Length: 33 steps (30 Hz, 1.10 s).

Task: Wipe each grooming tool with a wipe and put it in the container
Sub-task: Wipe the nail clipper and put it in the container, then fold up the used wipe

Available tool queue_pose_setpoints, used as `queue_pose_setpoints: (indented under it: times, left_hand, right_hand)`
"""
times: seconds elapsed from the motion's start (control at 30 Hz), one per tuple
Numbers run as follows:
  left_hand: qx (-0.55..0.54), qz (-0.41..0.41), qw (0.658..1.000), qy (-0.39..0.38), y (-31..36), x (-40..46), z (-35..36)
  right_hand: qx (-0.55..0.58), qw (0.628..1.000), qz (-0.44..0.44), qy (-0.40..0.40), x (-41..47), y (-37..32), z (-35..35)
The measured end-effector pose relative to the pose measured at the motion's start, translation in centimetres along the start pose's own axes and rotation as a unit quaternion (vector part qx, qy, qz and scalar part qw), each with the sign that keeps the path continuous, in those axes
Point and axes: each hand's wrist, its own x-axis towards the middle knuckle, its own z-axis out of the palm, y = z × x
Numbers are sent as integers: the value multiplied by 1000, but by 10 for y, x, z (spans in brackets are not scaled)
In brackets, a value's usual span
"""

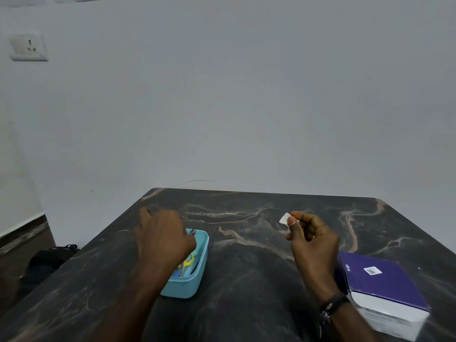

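Observation:
A light blue plastic container [197,272] stands on the dark marbled table [246,280], left of centre. Inside it lie small scissors with yellow handles [188,261] and other metal grooming tools, partly hidden. My left hand [161,236] hovers over the container's far left part with its fingers curled downward; what they hold, if anything, is hidden. To the right, above the table, my right hand [312,239] pinches a small white wipe [285,219] between thumb and forefinger.
A purple and white box [385,290] lies at the table's right near edge, close to my right wrist. A wall rises just behind the table's far edge. A dark bag [49,260] sits on the floor to the left.

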Motion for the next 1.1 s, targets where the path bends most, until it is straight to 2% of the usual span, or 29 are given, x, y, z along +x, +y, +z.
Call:
queue_pose_setpoints:
  times: [0.13,0.47,0.53,0.57,0.67,0.73,0.8,0.87,0.93,1.1]
  left_hand:
    - [142,-12,984,-106,2,-4,15]
    - [190,-44,961,-196,-4,-1,26]
    - [196,-35,967,-160,1,-5,16]
    - [185,-23,975,-118,6,-7,9]
    - [67,62,994,64,25,-13,-1]
    - [-34,130,980,149,41,-14,4]
    - [-105,183,964,162,61,-13,15]
    - [-167,220,954,120,85,-11,33]
    - [-197,230,952,47,108,-9,59]
    - [-176,158,961,-142,148,4,130]
  right_hand:
    - [4,1000,-8,10,2,-2,-2]
    - [8,999,-31,35,6,-3,-7]
    - [14,998,-35,47,8,-3,-9]
    - [19,997,-38,58,10,-4,-9]
    - [21,993,-54,99,16,-5,-11]
    - [15,991,-61,121,20,-4,-14]
    - [8,989,-62,136,22,-2,-16]
    - [2,988,-65,143,24,0,-17]
    - [-13,987,-75,143,23,3,-17]
    - [-47,986,-96,126,19,9,-15]
